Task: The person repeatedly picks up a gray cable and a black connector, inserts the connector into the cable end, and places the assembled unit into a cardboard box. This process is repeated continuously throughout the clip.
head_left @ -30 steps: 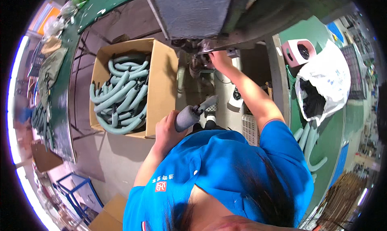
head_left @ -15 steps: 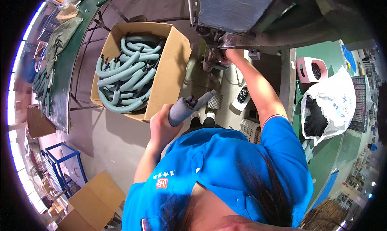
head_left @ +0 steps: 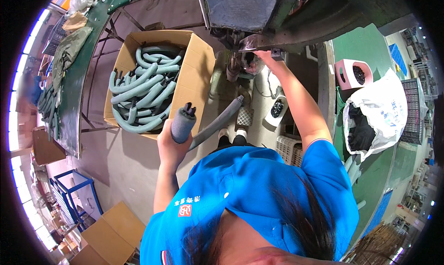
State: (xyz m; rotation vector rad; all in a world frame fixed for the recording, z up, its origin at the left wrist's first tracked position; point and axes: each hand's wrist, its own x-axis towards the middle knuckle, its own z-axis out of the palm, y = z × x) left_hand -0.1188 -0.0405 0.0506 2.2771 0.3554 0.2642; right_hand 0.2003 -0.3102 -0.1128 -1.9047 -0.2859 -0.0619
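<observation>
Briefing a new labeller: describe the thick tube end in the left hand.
Find the tube-filled cardboard box left of centre. Near its lower right corner, the left hand grips the tube end. It's grey and dark-pronged; the boxed tubes are greener.

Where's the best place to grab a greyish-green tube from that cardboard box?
Probably mid-length on the long curved tube lying across the others, reaching down from above: the cardboard box is open-topped, that stretch looks exposed, and its slim, rounded body should suit a wrapped grip.

Blue short-sleeved shirt [head_left: 263, 181], striped cuffs [head_left: 318, 140], red chest badge [head_left: 184, 211], 2 bare hands [head_left: 169, 145]
</observation>
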